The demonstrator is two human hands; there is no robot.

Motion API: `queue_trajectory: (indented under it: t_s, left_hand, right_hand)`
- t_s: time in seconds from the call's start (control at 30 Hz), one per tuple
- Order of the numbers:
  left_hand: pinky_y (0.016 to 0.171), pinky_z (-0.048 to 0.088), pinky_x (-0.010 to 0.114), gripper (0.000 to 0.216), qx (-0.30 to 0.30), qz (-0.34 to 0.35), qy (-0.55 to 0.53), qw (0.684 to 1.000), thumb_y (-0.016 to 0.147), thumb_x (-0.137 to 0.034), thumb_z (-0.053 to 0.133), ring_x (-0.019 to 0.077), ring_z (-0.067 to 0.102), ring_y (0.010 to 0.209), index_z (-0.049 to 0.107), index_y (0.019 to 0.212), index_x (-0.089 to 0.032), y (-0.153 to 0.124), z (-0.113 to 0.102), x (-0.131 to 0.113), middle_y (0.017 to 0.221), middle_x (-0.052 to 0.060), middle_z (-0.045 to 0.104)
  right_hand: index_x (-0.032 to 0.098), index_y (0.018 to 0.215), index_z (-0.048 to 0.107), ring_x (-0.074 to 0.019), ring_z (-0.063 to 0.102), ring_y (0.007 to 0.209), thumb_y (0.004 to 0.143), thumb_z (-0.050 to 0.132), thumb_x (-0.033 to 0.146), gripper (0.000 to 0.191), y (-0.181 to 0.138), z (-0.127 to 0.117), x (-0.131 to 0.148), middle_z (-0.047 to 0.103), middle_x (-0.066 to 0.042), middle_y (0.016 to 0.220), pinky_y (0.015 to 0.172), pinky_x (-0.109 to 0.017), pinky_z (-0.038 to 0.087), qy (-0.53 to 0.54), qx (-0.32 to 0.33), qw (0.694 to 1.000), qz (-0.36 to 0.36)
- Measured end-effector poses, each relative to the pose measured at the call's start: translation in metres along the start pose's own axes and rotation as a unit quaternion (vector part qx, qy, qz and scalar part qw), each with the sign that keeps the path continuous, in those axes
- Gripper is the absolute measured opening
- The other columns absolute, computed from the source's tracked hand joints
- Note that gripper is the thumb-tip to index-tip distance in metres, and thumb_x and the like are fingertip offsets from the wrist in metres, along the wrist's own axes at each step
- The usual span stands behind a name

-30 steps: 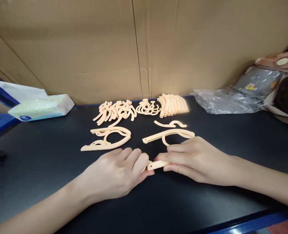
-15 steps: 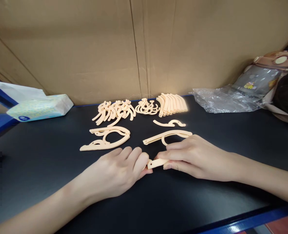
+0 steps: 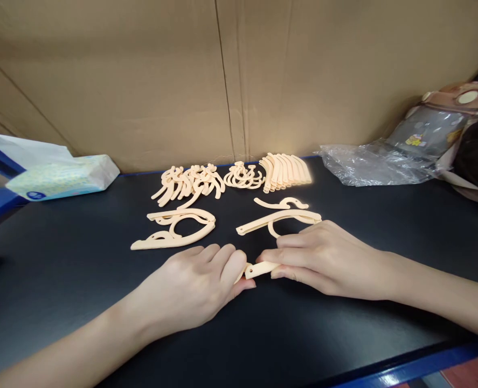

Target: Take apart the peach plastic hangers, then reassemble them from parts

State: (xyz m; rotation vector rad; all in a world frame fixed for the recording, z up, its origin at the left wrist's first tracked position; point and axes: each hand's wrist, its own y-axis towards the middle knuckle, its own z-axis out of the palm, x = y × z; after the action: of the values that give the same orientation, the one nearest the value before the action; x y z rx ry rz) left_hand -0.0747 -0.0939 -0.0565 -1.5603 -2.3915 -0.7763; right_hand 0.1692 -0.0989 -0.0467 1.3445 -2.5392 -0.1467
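My right hand (image 3: 323,258) is closed on a beige plastic hanger arm (image 3: 260,269), whose end with a round hole points left. My left hand (image 3: 204,280) is curled around another beige hanger piece (image 3: 241,274); most of it is hidden by the fingers. The two pieces meet or nearly meet between my hands; I cannot tell whether they are joined. Just beyond my right hand lies a partly assembled folding hanger (image 3: 258,221). Beyond my left hand rests a folded hanger (image 3: 194,237) with a ring-like hook.
Farther back are a pile of arms with hook notches (image 3: 190,183), a pile of curved hooks (image 3: 242,178), a row of curved arms (image 3: 287,171) and one single arm (image 3: 281,204). A tissue pack (image 3: 69,175) sits left; a plastic bag (image 3: 380,164) and a bottle (image 3: 428,129) stand right.
My hands hold nearly the same pose, with the pieces still end to end. The view has shifted very slightly.
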Motion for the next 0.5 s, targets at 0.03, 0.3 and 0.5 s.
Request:
queue_trajectory:
  t_s: [0.03,0.3,0.5]
  left_hand:
    - [0.045,0.028,0.028,0.027,0.001,0.001,-0.001,1.000,0.098,-0.031,0.039,0.0124,0.046,0.046,0.042,0.073,-0.019,0.0005,-0.0001,-0.0001,0.059,-0.004,0.045]
    - [0.044,0.031,0.027,0.026,-0.009,-0.012,-0.026,1.000,0.096,-0.034,0.043,0.0121,0.048,0.046,0.043,0.075,-0.018,0.0005,0.0005,-0.0028,0.058,-0.004,0.044]
    - [0.042,0.029,0.027,0.025,-0.017,-0.030,-0.068,0.997,0.097,-0.035,0.040,0.0121,0.045,0.044,0.042,0.078,-0.019,0.0002,0.0051,-0.0040,0.058,-0.005,0.041]
  right_hand:
    - [0.024,0.114,0.062,-0.0093,0.052,0.064,0.099,0.039,0.031,0.029,0.0001,0.0001,0.0001,0.061,0.001,0.077,0.054,-0.024,0.029,-0.003,0.002,1.000,0.000]
    - [0.023,0.117,0.062,-0.0098,0.052,0.063,0.099,0.038,0.031,0.031,0.0009,0.0021,0.0010,0.061,0.000,0.078,0.053,-0.025,0.029,-0.033,0.000,0.999,-0.004]
    - [0.020,0.116,0.063,-0.0103,0.051,0.062,0.100,0.036,0.031,0.033,0.0007,0.0014,0.0011,0.059,0.000,0.075,0.053,-0.024,0.029,-0.038,-0.010,0.999,-0.013]
